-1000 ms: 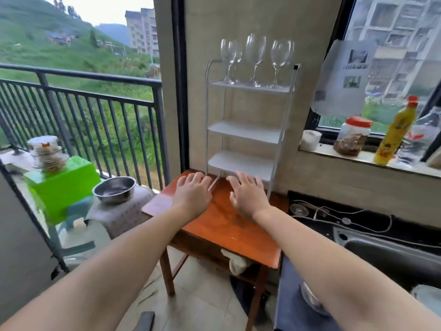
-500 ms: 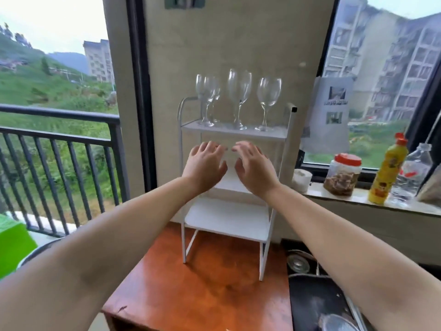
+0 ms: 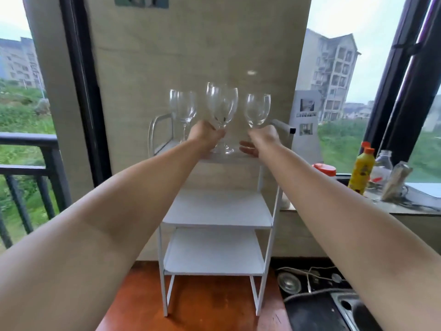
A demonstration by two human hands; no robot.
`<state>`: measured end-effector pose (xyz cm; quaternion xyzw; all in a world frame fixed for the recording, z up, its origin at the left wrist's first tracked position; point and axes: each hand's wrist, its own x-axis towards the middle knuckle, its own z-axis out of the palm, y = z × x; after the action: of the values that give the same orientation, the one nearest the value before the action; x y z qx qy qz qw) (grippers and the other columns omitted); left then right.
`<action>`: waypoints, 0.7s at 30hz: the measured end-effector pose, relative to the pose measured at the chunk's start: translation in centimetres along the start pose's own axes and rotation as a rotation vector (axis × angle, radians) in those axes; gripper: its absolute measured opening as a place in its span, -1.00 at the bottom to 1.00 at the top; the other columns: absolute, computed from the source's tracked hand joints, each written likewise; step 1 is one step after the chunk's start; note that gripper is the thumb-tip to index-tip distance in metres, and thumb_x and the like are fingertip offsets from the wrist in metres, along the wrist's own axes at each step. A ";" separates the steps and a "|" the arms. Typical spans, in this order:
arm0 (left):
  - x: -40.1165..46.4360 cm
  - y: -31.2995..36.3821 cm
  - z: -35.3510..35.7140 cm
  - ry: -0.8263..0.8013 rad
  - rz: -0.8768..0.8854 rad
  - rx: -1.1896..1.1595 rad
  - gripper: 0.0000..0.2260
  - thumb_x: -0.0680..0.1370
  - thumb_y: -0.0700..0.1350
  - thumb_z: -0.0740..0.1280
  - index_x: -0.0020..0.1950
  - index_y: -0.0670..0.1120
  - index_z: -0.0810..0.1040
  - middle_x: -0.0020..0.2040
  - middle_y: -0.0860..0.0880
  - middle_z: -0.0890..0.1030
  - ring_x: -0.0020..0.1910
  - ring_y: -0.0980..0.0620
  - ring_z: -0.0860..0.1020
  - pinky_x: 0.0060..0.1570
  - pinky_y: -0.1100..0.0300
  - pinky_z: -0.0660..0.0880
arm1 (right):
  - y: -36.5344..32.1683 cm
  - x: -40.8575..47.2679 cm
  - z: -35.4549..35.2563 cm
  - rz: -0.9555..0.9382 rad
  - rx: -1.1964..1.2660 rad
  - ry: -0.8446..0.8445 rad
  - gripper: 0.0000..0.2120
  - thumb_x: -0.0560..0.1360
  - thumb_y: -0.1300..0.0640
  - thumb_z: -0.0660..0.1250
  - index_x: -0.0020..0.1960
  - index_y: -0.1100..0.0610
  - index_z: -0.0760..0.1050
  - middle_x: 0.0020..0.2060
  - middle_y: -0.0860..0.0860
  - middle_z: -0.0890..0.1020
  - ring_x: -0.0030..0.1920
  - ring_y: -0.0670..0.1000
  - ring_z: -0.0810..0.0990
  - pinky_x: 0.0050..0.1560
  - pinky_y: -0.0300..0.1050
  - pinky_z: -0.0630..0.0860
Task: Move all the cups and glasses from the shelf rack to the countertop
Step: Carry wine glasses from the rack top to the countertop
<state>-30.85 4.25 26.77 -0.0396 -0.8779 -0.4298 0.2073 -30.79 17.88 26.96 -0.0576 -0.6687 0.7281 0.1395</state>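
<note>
A: Where are the glasses?
B: On the top shelf of the white rack [image 3: 216,209], which stands on the table [image 3: 202,306].
A: And the hands?
B: The left hand [image 3: 205,134] is closed around the middle glass [image 3: 222,108]; the right hand [image 3: 262,139] grips the stem of the right glass [image 3: 258,111]. The left glass [image 3: 183,108] stands untouched.

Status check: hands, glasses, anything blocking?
Left hand gripping middle glass stem. Right hand at right glass, grip unclear. All glasses on rack top. Nothing blocking.
</note>
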 end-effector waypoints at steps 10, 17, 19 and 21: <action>0.5 -0.7 0.5 -0.018 0.132 -0.109 -0.72 0.53 -0.15 0.27 -0.40 -0.06 0.47 -0.15 -0.10 0.68 -0.46 0.10 0.40 -0.35 0.21 0.40 | 0.4 -0.1 0.7 -0.102 -0.140 0.031 -0.81 0.58 0.34 0.08 0.08 0.32 0.43 -0.04 0.19 0.55 -0.41 0.02 0.64 -0.52 -0.17 0.55; -1.7 0.6 -0.9 0.084 0.219 -0.212 -0.75 0.57 -0.12 0.27 -0.15 -0.27 0.61 -0.36 0.01 0.56 -0.66 0.31 0.37 -0.59 0.45 0.26 | -1.4 -3.8 0.5 -0.326 -0.168 0.027 -0.82 0.62 0.23 0.09 0.04 0.29 0.43 0.00 0.21 0.57 -0.43 -0.02 0.64 -0.52 -0.20 0.53; -3.1 1.1 -1.5 0.096 0.238 -0.235 -0.72 0.59 -0.10 0.26 -0.12 -0.28 0.62 -0.44 0.10 0.47 -0.64 0.31 0.38 -0.60 0.47 0.25 | -1.5 -5.2 0.2 -0.386 -0.137 0.031 -0.81 0.62 0.22 0.10 0.01 0.30 0.44 -0.03 0.19 0.58 -0.47 -0.04 0.63 -0.55 -0.23 0.49; -4.8 1.5 -1.9 0.072 0.260 -0.254 -0.71 0.60 -0.08 0.24 -0.16 -0.25 0.60 -0.44 0.10 0.48 -0.58 0.26 0.37 -0.57 0.47 0.26 | -1.3 -6.8 -0.5 -0.442 -0.092 0.032 -0.80 0.63 0.19 0.11 0.09 0.31 0.43 -0.11 0.11 0.60 -0.51 -0.09 0.61 -0.58 -0.24 0.48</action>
<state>-25.42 4.25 27.04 -0.1632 -0.7960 -0.5080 0.2858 -23.97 16.50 27.47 0.0724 -0.6952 0.6477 0.3032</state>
